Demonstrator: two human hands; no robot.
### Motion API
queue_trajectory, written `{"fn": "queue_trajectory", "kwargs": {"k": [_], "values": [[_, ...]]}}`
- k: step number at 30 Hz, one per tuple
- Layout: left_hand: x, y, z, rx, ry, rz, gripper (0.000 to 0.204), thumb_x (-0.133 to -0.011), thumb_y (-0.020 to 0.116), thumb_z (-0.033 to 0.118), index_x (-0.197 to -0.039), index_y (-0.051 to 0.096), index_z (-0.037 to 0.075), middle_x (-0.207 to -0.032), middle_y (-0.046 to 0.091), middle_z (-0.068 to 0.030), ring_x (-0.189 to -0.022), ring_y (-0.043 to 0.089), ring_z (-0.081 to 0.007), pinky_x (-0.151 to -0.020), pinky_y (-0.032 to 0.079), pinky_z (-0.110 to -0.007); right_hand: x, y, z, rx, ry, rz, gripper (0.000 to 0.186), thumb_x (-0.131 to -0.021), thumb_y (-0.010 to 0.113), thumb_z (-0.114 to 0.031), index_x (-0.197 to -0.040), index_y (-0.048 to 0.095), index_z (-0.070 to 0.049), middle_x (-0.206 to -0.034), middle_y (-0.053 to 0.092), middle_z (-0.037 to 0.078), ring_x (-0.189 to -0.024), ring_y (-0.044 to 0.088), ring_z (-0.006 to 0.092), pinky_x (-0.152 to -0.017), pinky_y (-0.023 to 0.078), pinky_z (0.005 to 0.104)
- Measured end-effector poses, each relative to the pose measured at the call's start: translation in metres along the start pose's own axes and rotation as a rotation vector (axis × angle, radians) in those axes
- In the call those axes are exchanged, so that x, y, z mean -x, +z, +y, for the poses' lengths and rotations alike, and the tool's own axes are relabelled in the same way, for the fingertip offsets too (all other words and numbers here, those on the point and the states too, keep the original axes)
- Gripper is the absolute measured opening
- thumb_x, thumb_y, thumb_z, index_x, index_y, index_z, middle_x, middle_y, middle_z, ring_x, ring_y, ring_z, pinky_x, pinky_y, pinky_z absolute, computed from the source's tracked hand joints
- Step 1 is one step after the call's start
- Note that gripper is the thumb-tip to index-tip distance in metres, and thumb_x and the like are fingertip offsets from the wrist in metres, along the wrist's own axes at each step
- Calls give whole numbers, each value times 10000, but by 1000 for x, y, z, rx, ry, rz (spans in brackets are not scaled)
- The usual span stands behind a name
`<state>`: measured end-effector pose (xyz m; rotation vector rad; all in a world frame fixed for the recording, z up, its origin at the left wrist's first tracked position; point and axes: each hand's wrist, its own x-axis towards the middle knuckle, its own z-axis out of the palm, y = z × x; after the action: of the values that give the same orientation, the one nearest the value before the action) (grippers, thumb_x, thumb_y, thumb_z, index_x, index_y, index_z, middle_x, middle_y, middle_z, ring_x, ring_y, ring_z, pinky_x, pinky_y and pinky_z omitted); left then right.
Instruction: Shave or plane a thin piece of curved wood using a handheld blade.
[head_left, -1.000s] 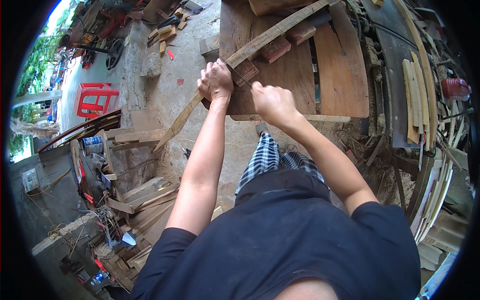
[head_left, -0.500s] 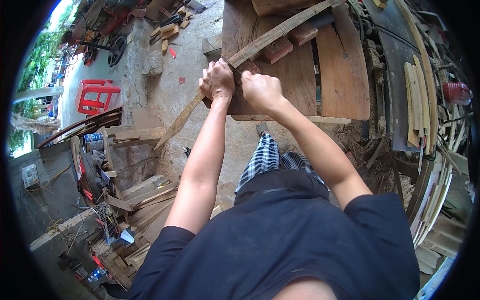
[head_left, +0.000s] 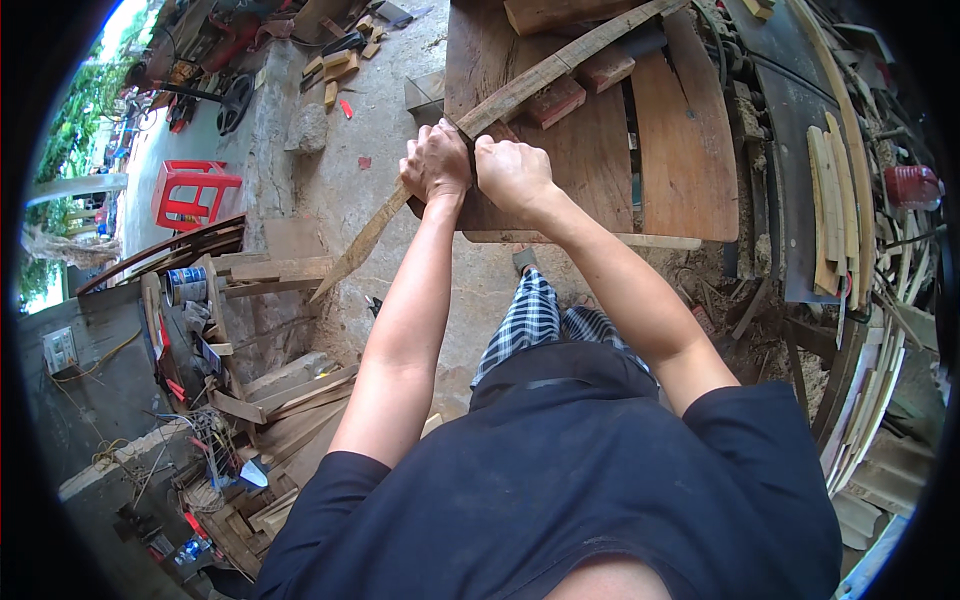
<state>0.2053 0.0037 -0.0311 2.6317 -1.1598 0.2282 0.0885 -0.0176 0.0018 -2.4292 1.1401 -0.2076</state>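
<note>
A long, rough wooden strip [head_left: 575, 58] runs slantwise across a wooden bench top [head_left: 685, 140], its near left end hanging out past the bench edge. My left hand [head_left: 436, 162] is wrapped round the strip close to the bench corner. Right beside it, nearly touching, my right hand [head_left: 512, 176] is closed in a fist. A thin dark line crosses the strip just beyond my hands; I cannot make out what it is. Whatever my right fingers hold is hidden. Reddish-brown wood blocks [head_left: 556, 102] lie under the strip farther along.
To the left, a red plastic stool [head_left: 196, 193] stands on the concrete floor, with wood offcuts [head_left: 340, 66] beyond it. Scrap boards and a blue can [head_left: 186, 285] crowd the lower left. Thin wood strips [head_left: 832, 205] and a red container [head_left: 913, 187] are at the right.
My right hand has shifted left, closer to my left hand. My left hand and the wooden strip have hardly moved.
</note>
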Motion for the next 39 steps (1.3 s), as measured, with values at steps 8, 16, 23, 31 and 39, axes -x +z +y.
{"fn": "queue_trajectory", "kwargs": {"k": [8,16,23,31,39], "values": [[0,-5,-11,-25,-3,-9,400,-949,393,327,-839,691,85,-991,678,-78,-909,640,-279,-773,481,-439,44,-15,4,3,13,-117,180,-840,472,-105,-918,606,-13,-811,689,206,-761,698,337,-655,554,447],[1,1,-18,-19,-20,39,395,-947,399,327,-824,689,89,-980,681,-72,-899,643,-272,-776,481,-435,38,3,2,-40,-49,15,149,-863,448,-117,-881,549,-9,-746,669,221,-709,677,381,-614,543,476],[1,0,-6,0,-4,39,388,-945,405,318,-825,692,86,-949,684,-78,-889,643,-275,-765,480,-429,12,-5,-2,21,-17,-33,200,-857,461,-125,-917,619,-18,-807,698,180,-764,701,316,-656,558,420],[0,0,-18,-9,8,38,388,-946,405,319,-835,695,86,-943,685,-78,-890,643,-278,-759,485,-428,57,-20,6,-17,-6,-122,176,-868,455,-134,-914,562,-2,-785,678,218,-728,681,374,-628,542,479],[-1,-1,2,16,-4,-6,384,-947,401,321,-834,685,89,-948,686,-76,-907,643,-276,-768,483,-429,2,1,3,21,-3,15,181,-845,458,-124,-903,592,-16,-778,687,202,-756,698,338,-633,554,439]]}}
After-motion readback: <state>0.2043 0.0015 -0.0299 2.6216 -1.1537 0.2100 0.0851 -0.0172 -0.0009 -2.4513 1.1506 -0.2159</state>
